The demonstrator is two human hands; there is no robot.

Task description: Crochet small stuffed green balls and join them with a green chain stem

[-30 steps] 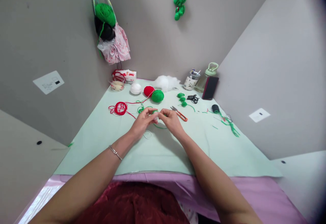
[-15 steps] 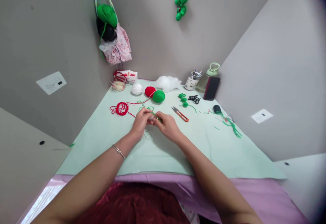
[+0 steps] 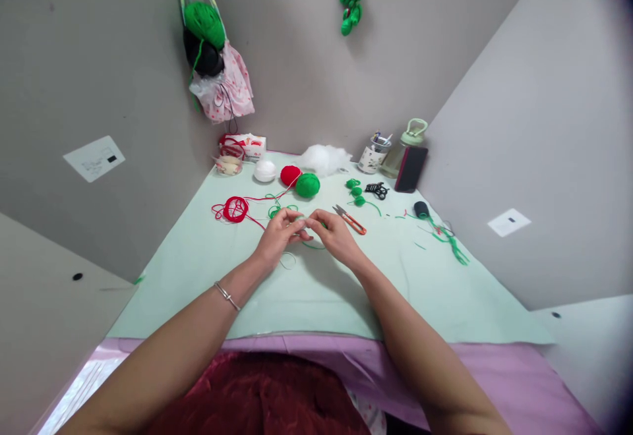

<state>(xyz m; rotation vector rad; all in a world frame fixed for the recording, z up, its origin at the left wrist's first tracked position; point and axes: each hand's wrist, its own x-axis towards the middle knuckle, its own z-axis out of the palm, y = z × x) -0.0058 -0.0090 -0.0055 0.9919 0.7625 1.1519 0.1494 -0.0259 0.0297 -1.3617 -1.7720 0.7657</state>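
My left hand (image 3: 277, 234) and my right hand (image 3: 335, 235) meet fingertip to fingertip over the pale green mat (image 3: 316, 283). Both are pinched closed on a small green yarn piece (image 3: 302, 223), with a green strand (image 3: 314, 245) trailing from it onto the mat. A silver bangle (image 3: 226, 296) circles my left wrist. Orange-handled snips (image 3: 350, 220) lie just right of my right hand. A red yarn coil (image 3: 234, 209) lies left of my left hand.
At the back of the mat sit a white ball (image 3: 264, 171), a red ball (image 3: 290, 175), a green ball (image 3: 307, 185) and white stuffing (image 3: 324, 159). A cup (image 3: 368, 157), a bottle (image 3: 401, 149) and a phone (image 3: 410, 169) stand back right. Green scraps (image 3: 448, 241) lie right.
My hands closed together half a second ago, with the right hand sliding left. Now the right hand has drawn slightly back to the right, fingertips still meeting on the green piece.
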